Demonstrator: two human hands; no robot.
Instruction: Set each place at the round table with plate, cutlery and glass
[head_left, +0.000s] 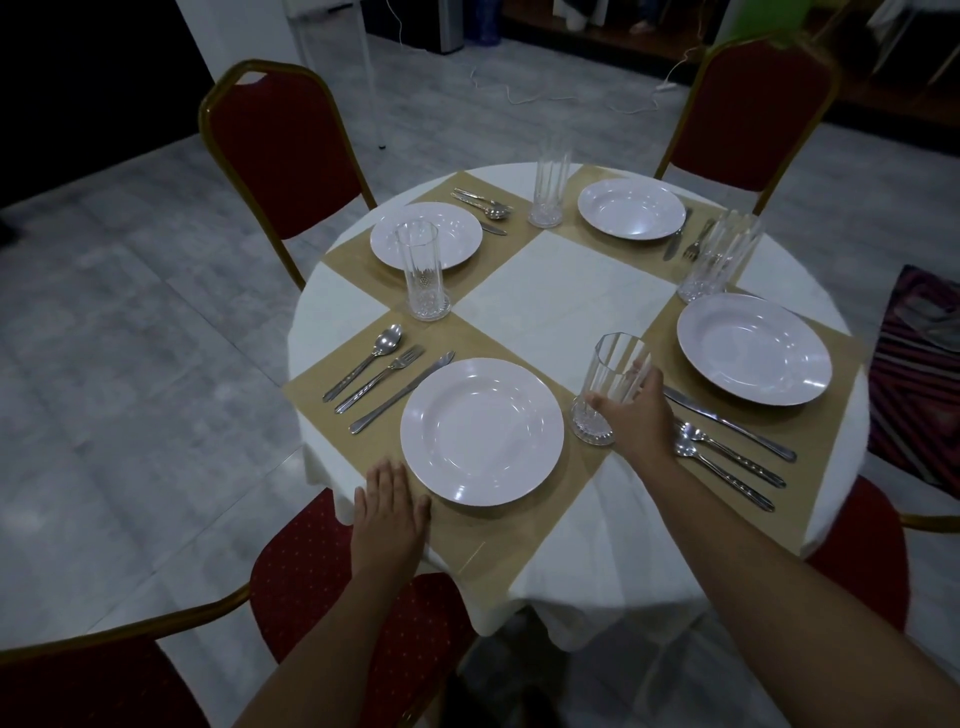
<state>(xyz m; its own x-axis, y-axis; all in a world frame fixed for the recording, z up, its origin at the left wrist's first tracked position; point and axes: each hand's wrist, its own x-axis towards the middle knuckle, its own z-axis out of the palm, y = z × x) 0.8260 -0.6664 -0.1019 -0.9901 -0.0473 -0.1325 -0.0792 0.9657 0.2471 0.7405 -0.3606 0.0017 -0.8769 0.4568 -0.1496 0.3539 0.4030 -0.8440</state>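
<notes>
A round table (561, 280) in a white cloth carries several tan placemats, each with a white plate. The nearest plate (481, 431) has a spoon, fork and knife (387, 374) to its left. My right hand (631, 410) grips a clear ribbed glass (608, 389) standing upright just right of that plate. My left hand (389, 501) lies flat, fingers apart, on the near mat's edge beside the plate. Other plates sit at right (753, 348), far right (631, 209) and far left (426, 235). Each has cutlery and a glass (423, 275) nearby.
Red padded chairs with gold frames ring the table: far left (275, 150), far right (758, 104), near left (322, 571). A striped cushion (919, 374) lies at the right. White cables trail on the grey floor behind.
</notes>
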